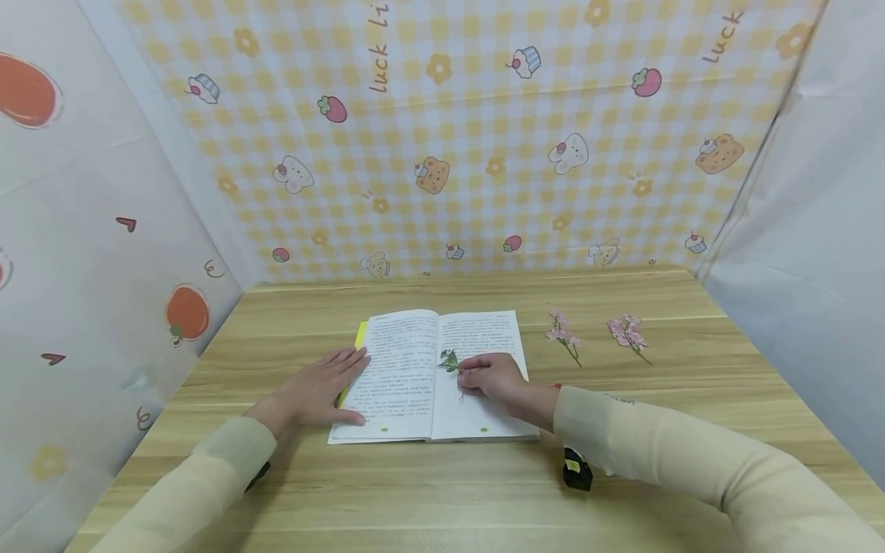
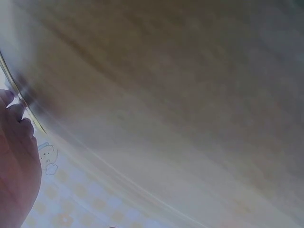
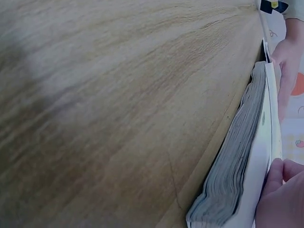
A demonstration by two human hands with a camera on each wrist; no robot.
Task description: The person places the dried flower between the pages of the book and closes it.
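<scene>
An open book [image 1: 397,376] with printed pages lies on the wooden table. My left hand [image 1: 319,390] rests on the outer edge of its left page, fingers extended and thumb spread. Over the right page, near the spine, my right hand [image 1: 494,378] pinches the stem of a small sprig with dark green leaves [image 1: 450,360]. The thin stem end shows below the fingers. In the right wrist view the book's thick page edges [image 3: 235,152] face the camera, with the right hand [image 3: 281,197] at the page; the sprig is hidden there. The left wrist view shows only part of the left hand [image 2: 19,161].
Two pink flower sprigs lie on the table right of the book, one nearer [image 1: 565,335] and one farther right [image 1: 627,332]. A yellow edge [image 1: 361,335] shows under the book's left side. Patterned cloth [image 1: 442,138] stands behind the wooden table [image 1: 442,499].
</scene>
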